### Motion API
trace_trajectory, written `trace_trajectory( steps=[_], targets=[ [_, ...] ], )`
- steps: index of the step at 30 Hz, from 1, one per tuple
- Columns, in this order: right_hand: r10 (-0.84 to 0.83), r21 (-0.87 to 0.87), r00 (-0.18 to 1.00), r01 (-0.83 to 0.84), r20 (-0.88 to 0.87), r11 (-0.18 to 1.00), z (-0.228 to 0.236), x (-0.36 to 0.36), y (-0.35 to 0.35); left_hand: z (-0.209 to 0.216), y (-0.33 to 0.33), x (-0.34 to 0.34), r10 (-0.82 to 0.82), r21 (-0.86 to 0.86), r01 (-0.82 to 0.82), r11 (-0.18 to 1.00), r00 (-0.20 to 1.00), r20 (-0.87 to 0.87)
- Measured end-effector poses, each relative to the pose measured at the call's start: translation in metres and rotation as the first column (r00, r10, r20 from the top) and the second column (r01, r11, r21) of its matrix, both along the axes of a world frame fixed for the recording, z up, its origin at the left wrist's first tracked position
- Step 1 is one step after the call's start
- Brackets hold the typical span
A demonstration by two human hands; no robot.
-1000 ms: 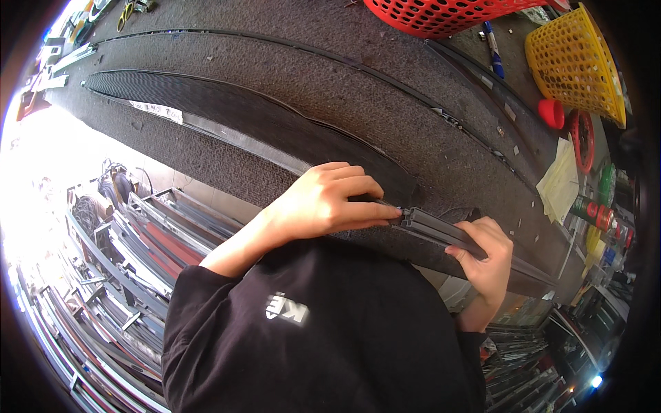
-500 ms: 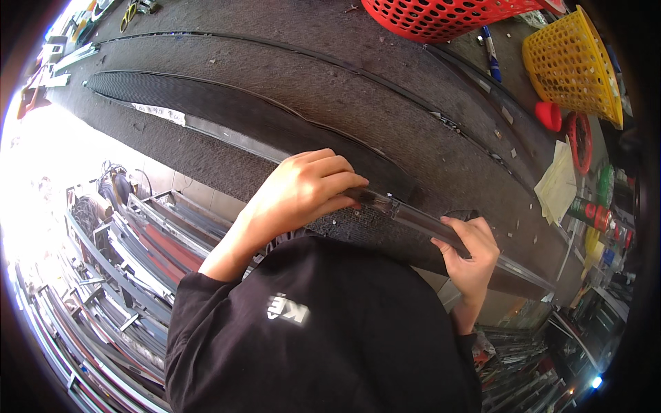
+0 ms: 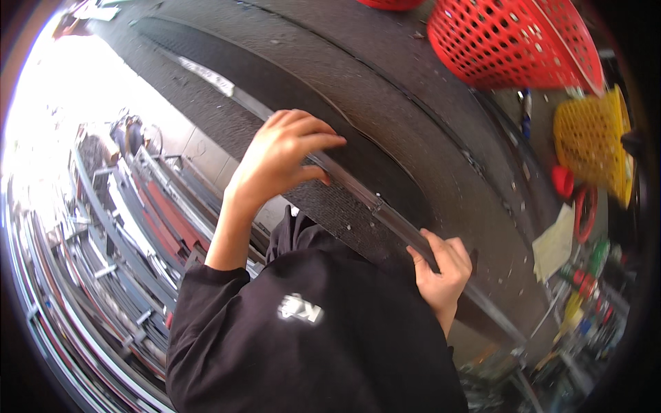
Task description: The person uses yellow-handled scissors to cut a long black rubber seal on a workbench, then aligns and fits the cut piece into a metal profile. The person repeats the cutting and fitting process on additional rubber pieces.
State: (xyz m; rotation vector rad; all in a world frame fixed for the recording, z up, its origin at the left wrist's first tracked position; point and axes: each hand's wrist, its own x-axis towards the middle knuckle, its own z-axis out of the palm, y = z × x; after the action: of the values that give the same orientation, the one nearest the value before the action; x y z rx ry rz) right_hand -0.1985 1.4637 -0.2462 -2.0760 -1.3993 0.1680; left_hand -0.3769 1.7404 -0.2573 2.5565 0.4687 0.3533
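Head view: our left hand (image 3: 279,162) and right hand (image 3: 441,272) pinch a long metal strip (image 3: 358,196), fingers clamped on it. Looks stiff, thin, sharp-edged; we'd grip well apart.

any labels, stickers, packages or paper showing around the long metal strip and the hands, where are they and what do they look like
Label: narrow white strip stuck on the long metal strip, up-left of the left hand.
Logo patch: small white print on the black sleeve, bottom centre.
Paper sheet: pale cream, creased, on the dark bench right of the right hand.
Bottles and packets: green, red, yellow, lower right, too blurred to tell apart.
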Motion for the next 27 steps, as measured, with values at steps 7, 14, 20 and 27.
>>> trace_trajectory(
  steps=[7, 14, 20, 27],
  targets=[
    [0.135, 0.056, 0.989, -0.139, 0.060, 0.989, -0.016, -0.020, 0.062, -0.008, 0.057, -0.085, 0.402, 0.134, -0.401, 0.906, 0.915, 0.019],
    [0.067, 0.022, 0.996, -0.069, 0.057, 0.997, -0.008, -0.070, 0.145, -0.043, 0.230, -0.186, 0.489, 0.289, -0.509, 0.810, 0.860, 0.145],
    [-0.003, -0.009, 1.000, 0.003, -0.008, 1.000, -0.001, -0.114, 0.224, -0.054, 0.367, -0.231, 0.315, 0.453, -0.316, 0.834, 0.946, 0.079],
    [-0.069, -0.053, 0.996, 0.066, -0.054, 0.996, 0.005, -0.148, 0.301, -0.044, 0.438, -0.232, 0.001, 0.384, -0.019, 0.923, 0.999, 0.045]
  ],
)
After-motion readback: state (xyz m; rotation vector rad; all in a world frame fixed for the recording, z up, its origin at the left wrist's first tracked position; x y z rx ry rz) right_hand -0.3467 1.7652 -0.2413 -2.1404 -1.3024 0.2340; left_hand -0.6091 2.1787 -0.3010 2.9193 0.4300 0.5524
